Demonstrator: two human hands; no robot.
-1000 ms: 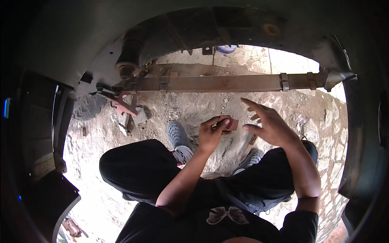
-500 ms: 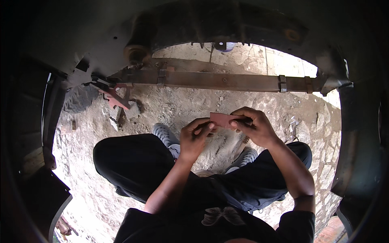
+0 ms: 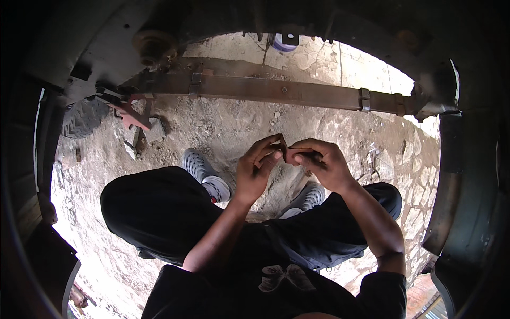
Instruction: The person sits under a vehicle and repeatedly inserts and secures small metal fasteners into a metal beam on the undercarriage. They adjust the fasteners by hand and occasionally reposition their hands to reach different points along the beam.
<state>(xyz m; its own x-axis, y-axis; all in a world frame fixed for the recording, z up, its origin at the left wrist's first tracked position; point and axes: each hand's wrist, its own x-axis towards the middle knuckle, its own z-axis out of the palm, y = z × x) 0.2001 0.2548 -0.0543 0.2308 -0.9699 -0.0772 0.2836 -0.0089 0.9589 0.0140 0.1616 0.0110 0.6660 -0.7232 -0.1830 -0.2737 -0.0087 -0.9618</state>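
Note:
A small reddish-brown piece of sandpaper is held up in front of me between both hands, bent along its middle. My left hand pinches its left end between thumb and fingers. On the other end, my right hand is closed with its thumb pressing from the near side. The two hands are close together above the ground between my shoes, and the fingers cover much of the sheet.
A long rusty metal bar with clamps crosses ahead of my hands. Left of it are a red metal stand, broken stone blocks and a tyre. Dark metal panels surround me above and at the sides. The ground is rough and dusty.
The sandpaper was held flat and wide and is now bent, with its ends angled toward each other. My hands have come slightly closer together. The view has shifted a little.

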